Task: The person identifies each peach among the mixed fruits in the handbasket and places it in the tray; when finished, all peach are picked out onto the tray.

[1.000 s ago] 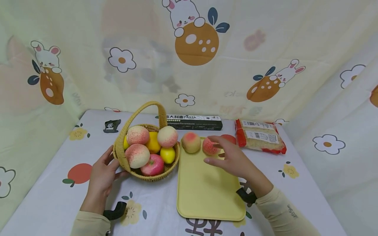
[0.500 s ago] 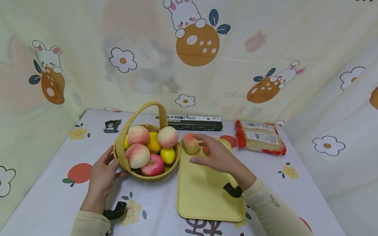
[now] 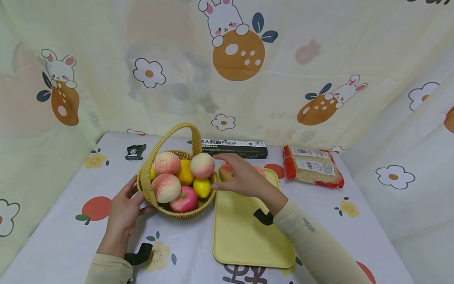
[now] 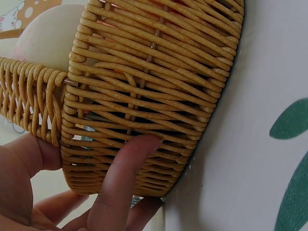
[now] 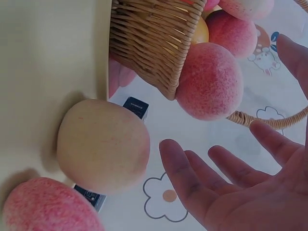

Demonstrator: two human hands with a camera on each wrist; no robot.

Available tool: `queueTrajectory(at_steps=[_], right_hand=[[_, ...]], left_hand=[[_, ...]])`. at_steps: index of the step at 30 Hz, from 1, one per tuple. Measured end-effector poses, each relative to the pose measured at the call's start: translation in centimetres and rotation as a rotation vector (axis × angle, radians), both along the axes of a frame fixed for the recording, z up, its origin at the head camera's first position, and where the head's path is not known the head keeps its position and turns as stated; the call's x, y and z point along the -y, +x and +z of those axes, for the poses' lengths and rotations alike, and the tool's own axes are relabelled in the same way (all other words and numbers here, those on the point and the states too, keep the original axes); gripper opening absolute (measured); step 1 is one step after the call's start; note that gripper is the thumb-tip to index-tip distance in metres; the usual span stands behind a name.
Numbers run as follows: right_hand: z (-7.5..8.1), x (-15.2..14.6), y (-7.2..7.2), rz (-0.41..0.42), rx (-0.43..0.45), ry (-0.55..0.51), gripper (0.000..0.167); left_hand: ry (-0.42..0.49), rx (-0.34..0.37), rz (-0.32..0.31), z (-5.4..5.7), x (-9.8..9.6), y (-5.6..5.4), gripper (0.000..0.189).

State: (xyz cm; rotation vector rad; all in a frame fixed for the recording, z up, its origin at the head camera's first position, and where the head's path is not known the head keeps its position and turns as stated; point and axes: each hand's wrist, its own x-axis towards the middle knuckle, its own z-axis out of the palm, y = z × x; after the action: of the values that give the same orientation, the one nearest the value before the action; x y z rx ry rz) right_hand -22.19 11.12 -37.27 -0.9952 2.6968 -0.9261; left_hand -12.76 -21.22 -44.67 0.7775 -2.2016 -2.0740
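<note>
The wicker basket (image 3: 180, 215) stands upright on the table, heaped with fruit: pale pink-speckled peaches (image 3: 166, 188), a pink apple (image 3: 184, 199) and yellow fruit (image 3: 202, 188). At its left side my left hand (image 3: 122, 209) holds the wall below the handle, thumb on the weave in the left wrist view. My right hand (image 3: 244, 177) has its fingers spread at the basket's right rim, close to a peach (image 5: 211, 81). Nothing is in its grasp. Beneath it on the yellow tray (image 3: 252, 236) lie a yellowish peach (image 5: 103, 144) and a red-pink peach (image 5: 50, 207), partly hidden in the head view.
Behind the tray lies a dark pasta box (image 3: 234, 150). A red-edged bag (image 3: 313, 165) of pale contents is at the back right, and a small black packet (image 3: 135, 152) at the back left. A printed curtain (image 3: 177, 102) hangs behind the table.
My right hand has moved left across the tray, from above the red-pink peach to the basket's right rim, fingers still spread. The left hand and the basket have stayed in place.
</note>
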Motion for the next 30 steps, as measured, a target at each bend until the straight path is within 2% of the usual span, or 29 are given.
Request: queueTrajectory(at_steps=[15, 30], right_hand=[[-0.4, 2.8, -1.8, 0.04, 0.027, 0.034, 0.086], [-0.9, 6.2, -3.4, -0.008, 0.115, 0.133, 0.087]], left_hand=[[0.007, -0.002, -0.005, -0.1, 0.1, 0.1, 0.076], [0.013, -0.005, -0.016, -0.4, 0.1, 0.1, 0.076]])
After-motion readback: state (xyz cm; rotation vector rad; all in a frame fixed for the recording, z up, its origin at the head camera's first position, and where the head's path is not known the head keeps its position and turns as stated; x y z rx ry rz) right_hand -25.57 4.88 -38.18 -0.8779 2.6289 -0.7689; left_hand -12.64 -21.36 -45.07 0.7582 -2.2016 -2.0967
